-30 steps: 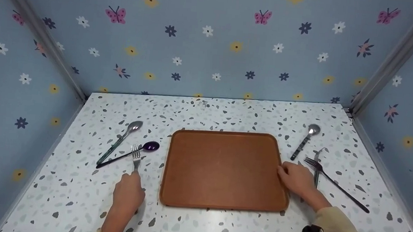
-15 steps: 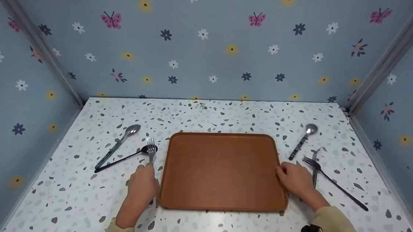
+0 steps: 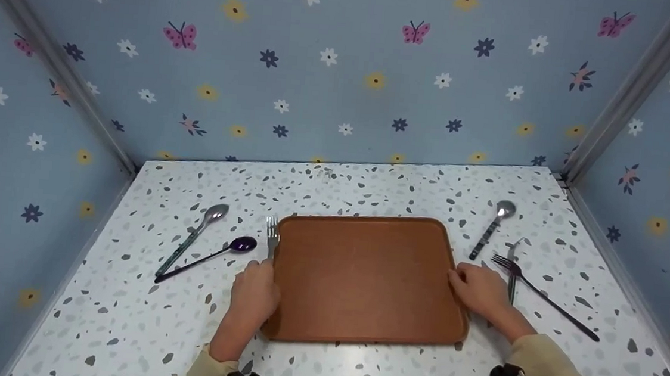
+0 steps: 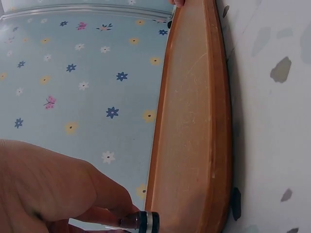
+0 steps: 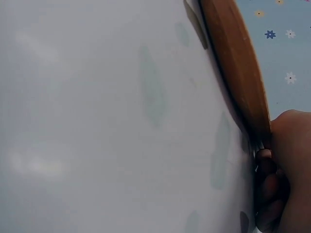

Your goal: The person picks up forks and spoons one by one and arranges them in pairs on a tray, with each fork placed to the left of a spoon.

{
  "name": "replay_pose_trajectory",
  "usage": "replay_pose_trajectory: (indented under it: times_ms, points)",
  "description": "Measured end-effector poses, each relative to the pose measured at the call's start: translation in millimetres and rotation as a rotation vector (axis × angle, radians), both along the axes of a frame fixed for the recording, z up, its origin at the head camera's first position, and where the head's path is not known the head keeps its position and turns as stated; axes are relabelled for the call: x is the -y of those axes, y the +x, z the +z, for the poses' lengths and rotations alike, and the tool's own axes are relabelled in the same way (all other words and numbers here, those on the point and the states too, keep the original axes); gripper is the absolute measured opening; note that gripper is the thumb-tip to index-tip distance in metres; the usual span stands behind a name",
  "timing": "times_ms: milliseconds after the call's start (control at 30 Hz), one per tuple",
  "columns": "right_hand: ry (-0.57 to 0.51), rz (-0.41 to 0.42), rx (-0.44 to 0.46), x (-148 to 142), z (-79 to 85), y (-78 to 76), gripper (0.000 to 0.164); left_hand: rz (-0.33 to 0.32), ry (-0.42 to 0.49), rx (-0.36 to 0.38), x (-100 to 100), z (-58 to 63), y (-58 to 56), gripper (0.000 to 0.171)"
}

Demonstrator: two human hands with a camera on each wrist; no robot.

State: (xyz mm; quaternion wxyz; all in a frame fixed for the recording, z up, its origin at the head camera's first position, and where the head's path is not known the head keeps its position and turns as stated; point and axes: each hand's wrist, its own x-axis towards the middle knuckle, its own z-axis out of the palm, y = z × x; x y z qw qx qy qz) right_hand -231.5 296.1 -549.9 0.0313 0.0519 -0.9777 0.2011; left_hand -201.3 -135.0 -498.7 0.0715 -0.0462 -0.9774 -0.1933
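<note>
In the head view, my left hand (image 3: 255, 292) grips a silver fork (image 3: 272, 240), tines pointing away, at the left edge of the brown tray (image 3: 363, 280). The left wrist view shows the banded end of the fork's handle (image 4: 149, 222) poking out of the fist over the tray (image 4: 187, 111). At the opposite side, my right hand (image 3: 479, 289) holds the tray's right rim. Its curled fingers (image 5: 269, 187) are at the tray's edge in the right wrist view. Whether the fork touches the tray, I cannot tell.
Left of the tray lie a silver spoon (image 3: 213, 213) and a purple-bowled spoon (image 3: 242, 244), handle ends meeting. On the right are another spoon (image 3: 495, 224) and a dark fork (image 3: 553, 304) crossing a partly hidden silver utensil (image 3: 517, 248). Patterned walls enclose the speckled table (image 3: 335, 191).
My left hand has carried the fork rightward, from over the purple-bowled spoon to the tray's left edge. The right hand has stayed on the tray's right rim.
</note>
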Motion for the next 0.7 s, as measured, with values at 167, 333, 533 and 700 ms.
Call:
replay_pose_trajectory:
  times_ms: [167, 333, 533, 700]
  points:
    - [-0.009, 0.008, -0.013, -1, 5.3, -1.3, 0.032, -0.009, 0.017, 0.036, -7, -0.4, -5.1, 0.012]
    - [-0.008, 0.012, -0.013, 1, 7.6, -1.3, 0.033, -0.014, 0.029, 0.053, -11, -5.7, -7.5, 0.014]
    - [-0.007, 0.004, -0.017, 3, 4.6, 0.4, 0.033, -0.018, 0.039, 0.077, -14, -13.0, -7.1, 0.009]
    - [-0.008, 0.003, -0.009, 2, 2.4, 2.9, 0.033, -0.035, 0.043, 0.066, -15, -18.9, -4.0, 0.006]
